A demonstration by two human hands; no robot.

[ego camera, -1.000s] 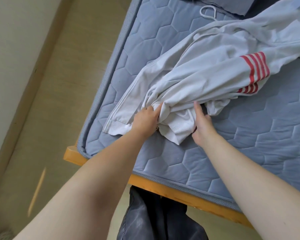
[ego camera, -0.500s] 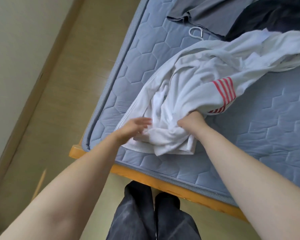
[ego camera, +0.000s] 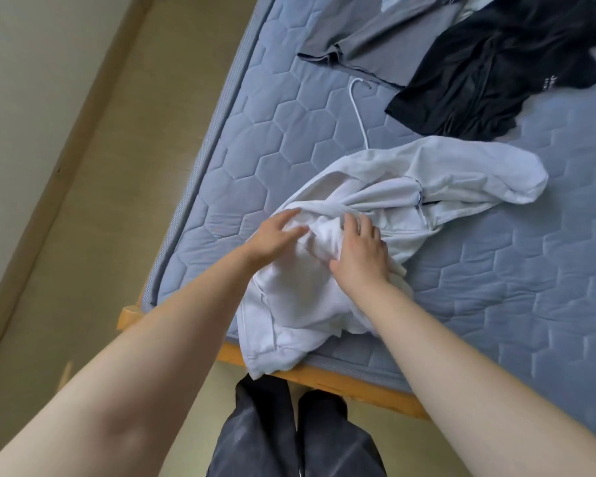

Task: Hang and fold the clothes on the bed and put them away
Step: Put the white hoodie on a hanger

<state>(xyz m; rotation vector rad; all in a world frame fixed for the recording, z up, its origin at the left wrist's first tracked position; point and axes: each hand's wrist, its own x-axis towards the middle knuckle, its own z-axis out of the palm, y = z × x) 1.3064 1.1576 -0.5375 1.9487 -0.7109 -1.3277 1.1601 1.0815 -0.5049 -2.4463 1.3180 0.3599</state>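
Left grip (ego camera: 276, 232) open, flat on white hoodie (ego camera: 461, 173); right grip (ego camera: 358, 251) tight around its fabric.

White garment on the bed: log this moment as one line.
white garment bunched at mattress near edge | left hand flat on it | right hand grips its fabric | hanger hook at its far end

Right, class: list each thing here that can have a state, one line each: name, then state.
white garment: bunched, unfolded, hem hanging over the mattress edge
hanger: lying on mattress, lower part hidden by white garment
grey garment: lying spread out
black garment: crumpled
left hand: fingers straight, touching white garment
right hand: on white garment, grip unclear
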